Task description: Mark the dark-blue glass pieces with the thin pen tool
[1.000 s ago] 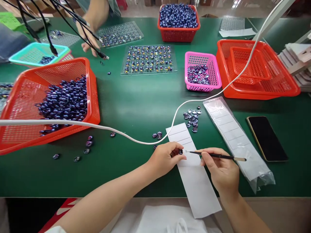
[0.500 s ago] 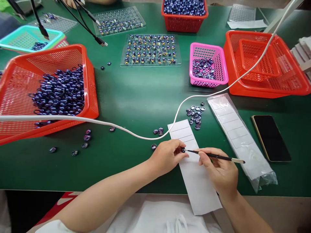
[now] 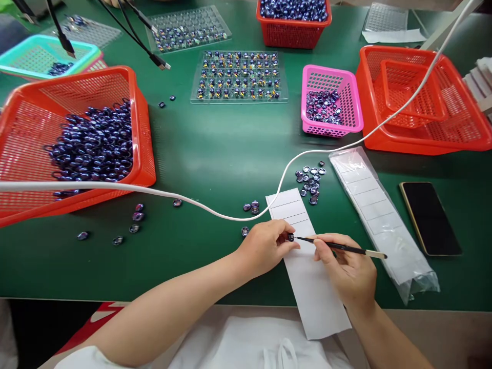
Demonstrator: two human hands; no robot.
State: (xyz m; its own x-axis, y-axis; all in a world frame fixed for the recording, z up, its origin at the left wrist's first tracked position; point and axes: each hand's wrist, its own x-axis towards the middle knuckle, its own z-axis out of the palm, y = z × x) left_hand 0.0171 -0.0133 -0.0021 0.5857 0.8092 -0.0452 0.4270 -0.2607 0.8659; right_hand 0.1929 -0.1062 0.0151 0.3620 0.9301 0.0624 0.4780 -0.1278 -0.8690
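Note:
Between the thumb and fingertips of my left hand is a small dark bead. My right hand grips a thin black brush-like tool with a pale end, and its fine tip touches or nearly touches the bead. Both hands are over a long white paper strip marked with lines near its top. Loose dark oval pieces lie just beyond the strip, and a few more lie to its left.
A white cable crosses the green table, over the strip's top. Around stand a red basket of dark looped pieces, a pink basket, nested red baskets, a filled clear tray, bagged strips and a phone.
The view has shifted very slightly. Both hands keep nearly the same pose, with the bead and the tool still held.

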